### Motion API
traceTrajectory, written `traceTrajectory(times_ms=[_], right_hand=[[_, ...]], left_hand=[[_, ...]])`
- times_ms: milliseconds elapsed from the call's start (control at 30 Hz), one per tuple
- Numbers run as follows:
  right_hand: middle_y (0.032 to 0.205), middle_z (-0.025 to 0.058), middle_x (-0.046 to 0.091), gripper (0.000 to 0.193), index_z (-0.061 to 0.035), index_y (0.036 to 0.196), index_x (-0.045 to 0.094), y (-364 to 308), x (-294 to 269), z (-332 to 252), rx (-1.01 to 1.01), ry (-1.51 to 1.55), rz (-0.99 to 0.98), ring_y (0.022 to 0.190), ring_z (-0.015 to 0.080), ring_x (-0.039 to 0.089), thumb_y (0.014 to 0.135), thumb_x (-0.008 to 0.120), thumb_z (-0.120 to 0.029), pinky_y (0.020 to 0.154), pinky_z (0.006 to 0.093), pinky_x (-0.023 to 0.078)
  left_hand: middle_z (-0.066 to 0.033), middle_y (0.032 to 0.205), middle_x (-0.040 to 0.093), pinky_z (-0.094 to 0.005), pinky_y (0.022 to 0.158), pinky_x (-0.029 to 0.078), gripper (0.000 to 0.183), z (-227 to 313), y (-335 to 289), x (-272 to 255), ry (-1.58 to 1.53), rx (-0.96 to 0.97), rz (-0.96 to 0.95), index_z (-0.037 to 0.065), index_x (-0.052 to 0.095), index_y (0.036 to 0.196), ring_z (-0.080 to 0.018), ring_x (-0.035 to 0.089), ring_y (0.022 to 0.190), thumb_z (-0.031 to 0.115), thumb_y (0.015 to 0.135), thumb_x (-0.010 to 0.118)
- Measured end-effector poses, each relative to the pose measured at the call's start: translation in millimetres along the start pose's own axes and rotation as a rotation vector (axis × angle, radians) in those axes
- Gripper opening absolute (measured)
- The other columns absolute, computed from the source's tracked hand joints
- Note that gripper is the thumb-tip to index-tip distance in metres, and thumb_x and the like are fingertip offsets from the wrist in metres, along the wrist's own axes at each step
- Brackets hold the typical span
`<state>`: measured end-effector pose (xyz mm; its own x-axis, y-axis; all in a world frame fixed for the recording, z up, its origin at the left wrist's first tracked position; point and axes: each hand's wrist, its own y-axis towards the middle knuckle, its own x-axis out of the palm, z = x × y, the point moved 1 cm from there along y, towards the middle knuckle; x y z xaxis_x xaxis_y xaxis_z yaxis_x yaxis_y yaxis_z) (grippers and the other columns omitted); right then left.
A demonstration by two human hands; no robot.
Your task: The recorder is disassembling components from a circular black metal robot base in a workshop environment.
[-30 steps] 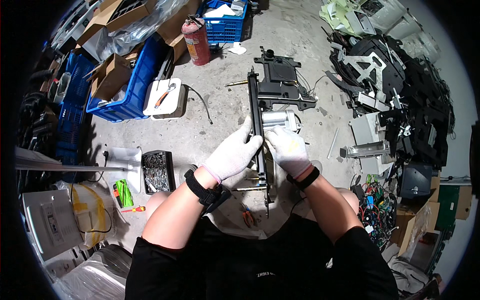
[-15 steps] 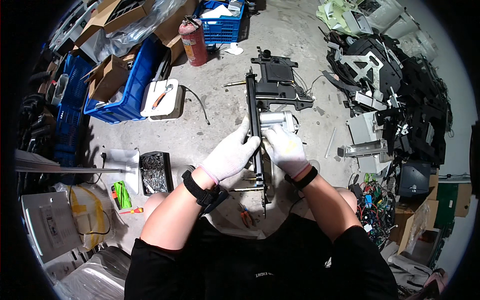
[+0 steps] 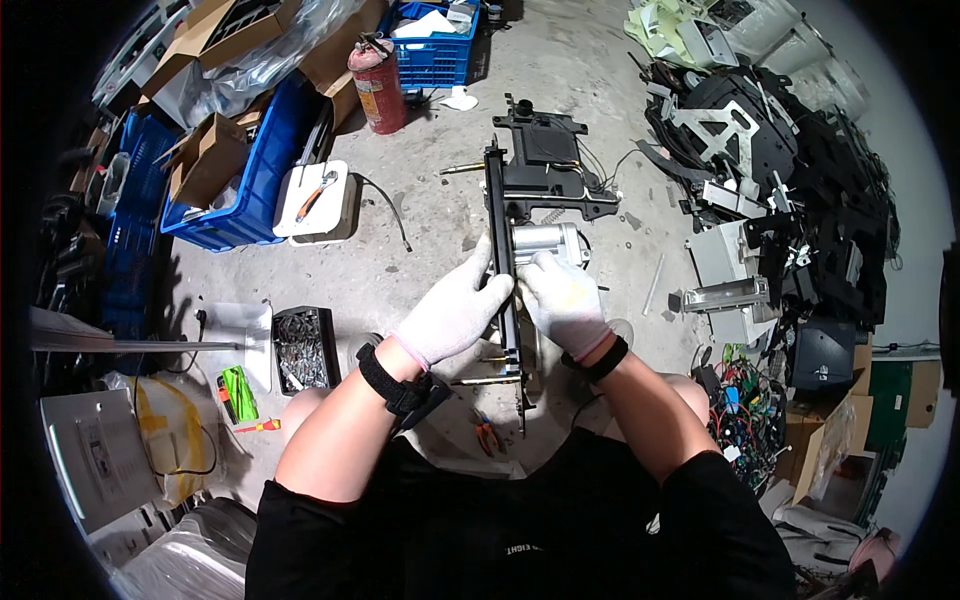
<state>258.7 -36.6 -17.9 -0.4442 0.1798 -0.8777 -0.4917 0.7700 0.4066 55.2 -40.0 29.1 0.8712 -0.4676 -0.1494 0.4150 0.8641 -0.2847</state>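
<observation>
A long black metal rail [image 3: 499, 190] stands lengthwise before me, with thin rods sticking out to its left near both ends. My left hand [image 3: 450, 312], in a white glove, is closed around the rail's left side, thumb lying over its top. At the rail's right side, beside a silver cylindrical motor [image 3: 540, 238], is my gloved right hand [image 3: 565, 303]. Its fingers are curled and pressed together against the assembly; what they pinch is hidden. Farther off, a flat black housing [image 3: 545, 150] with thin wires lies against the rail's right side.
Orange-handled pliers [image 3: 487, 437] lie on the floor close to me. To the left are a black tray of screws [image 3: 304, 348], a white stool [image 3: 313, 200] holding an orange-handled wrench, a blue crate [image 3: 240, 205] and a red fire extinguisher [image 3: 377, 88]. Dark scrap parts [image 3: 760, 150] pile up at right.
The whole scene has shifted slightly to the left in the view. Both hands stay at about the same places on the rail and beside the motor.
</observation>
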Motion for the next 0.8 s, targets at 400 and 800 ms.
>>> traceTrajectory(times_ms=[400,800], right_hand=[[0.091,0.0106,0.059,0.020,-0.0079,0.102,0.064,-3.4,5.2,3.7,-0.010,-0.018,-0.033,0.078,0.0300,0.066,0.085,0.068,-0.018,0.067,0.0409,0.053],[0.094,0.0102,0.061,0.018,-0.0062,0.101,0.067,-1.1,1.4,-0.1,0.030,0.005,-0.010,0.083,0.0299,0.066,0.084,0.069,-0.012,0.072,0.0401,0.054]], left_hand=[[-0.0124,0.126,0.064,-0.0260,0.075,0.054,0.073,-6.2,0.4,-1.0,0.075,0.032,0.039,0.006,0.018,0.163,-0.0100,0.061,0.090,0.024,0.103,0.056],[-0.0079,0.089,0.062,-0.0297,0.073,0.051,0.077,-5.9,-2.5,-4.0,0.033,0.012,0.012,0.001,0.013,0.163,-0.0144,0.056,0.077,0.024,0.103,0.054]])
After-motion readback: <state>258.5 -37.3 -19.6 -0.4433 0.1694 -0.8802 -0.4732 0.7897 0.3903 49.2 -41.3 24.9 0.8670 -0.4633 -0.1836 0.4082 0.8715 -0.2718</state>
